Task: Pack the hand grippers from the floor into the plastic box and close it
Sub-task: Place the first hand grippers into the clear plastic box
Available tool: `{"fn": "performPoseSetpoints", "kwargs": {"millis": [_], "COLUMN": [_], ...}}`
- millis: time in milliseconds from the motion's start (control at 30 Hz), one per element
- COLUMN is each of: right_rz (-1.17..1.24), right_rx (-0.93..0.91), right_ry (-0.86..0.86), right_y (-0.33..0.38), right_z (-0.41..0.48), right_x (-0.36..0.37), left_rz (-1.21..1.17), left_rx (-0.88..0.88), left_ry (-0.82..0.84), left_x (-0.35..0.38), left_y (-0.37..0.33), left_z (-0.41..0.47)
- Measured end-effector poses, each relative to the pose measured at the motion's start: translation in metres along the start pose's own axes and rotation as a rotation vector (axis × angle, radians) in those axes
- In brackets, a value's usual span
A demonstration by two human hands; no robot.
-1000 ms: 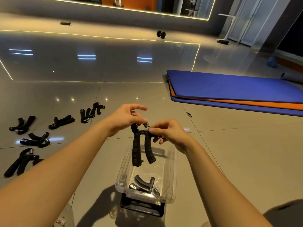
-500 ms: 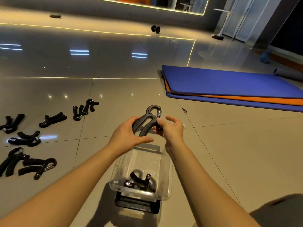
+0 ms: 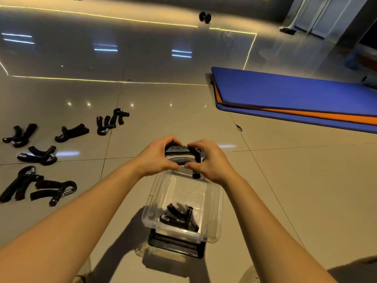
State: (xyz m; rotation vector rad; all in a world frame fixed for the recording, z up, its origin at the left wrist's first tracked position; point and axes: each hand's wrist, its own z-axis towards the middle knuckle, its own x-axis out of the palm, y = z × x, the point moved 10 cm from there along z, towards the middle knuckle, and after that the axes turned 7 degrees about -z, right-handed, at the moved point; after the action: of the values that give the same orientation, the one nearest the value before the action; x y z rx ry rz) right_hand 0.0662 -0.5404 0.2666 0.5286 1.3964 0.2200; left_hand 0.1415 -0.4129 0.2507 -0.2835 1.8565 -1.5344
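a black hand gripper (image 3: 179, 149) is held between both hands at the centre of the frame, just above the far end of the clear plastic box (image 3: 216, 203). the left hand (image 3: 157, 158) is curled over the gripper's left side and the right hand (image 3: 212, 160) is curled round its right side. one handle end is seen poking out below the right palm. the box is set open on the tiled floor (image 3: 285, 190) in the lower centre, with a packed gripper (image 3: 179, 217) lying at its near end. a black piece (image 3: 175, 246), too dim to be identified, is seen under the box's near edge. loose grippers (image 3: 71, 132) are scattered across the floor at the left of the frame, well apart from the hands. a blue and orange mat (image 3: 295, 94) is laid at the upper right, and a small dumbbell (image 3: 204, 16) is seen at the top centre.
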Motion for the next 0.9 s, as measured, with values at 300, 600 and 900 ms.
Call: {"fn": "performPoseSetpoints", "kwargs": {"millis": [300,600,900], "right_rz": [-0.006,-0.054,-0.022], "right_rx": [0.064,0.328,0.523], "right_ry": [0.06,0.144,0.229], "right_y": [-0.024,-0.094,-0.137], "right_z": [-0.006,-0.008,-0.005], "right_x": [0.042,0.116,0.211], "left_rz": [0.036,0.134,-0.303], "left_rx": [-0.047,-0.343,-0.359], "left_ry": [-0.072,-0.188,-0.173], "left_x": [0.004,0.005,0.023], "left_y": [0.043,0.15,0.171], "left_z": [0.006,-0.017,-0.03]}}
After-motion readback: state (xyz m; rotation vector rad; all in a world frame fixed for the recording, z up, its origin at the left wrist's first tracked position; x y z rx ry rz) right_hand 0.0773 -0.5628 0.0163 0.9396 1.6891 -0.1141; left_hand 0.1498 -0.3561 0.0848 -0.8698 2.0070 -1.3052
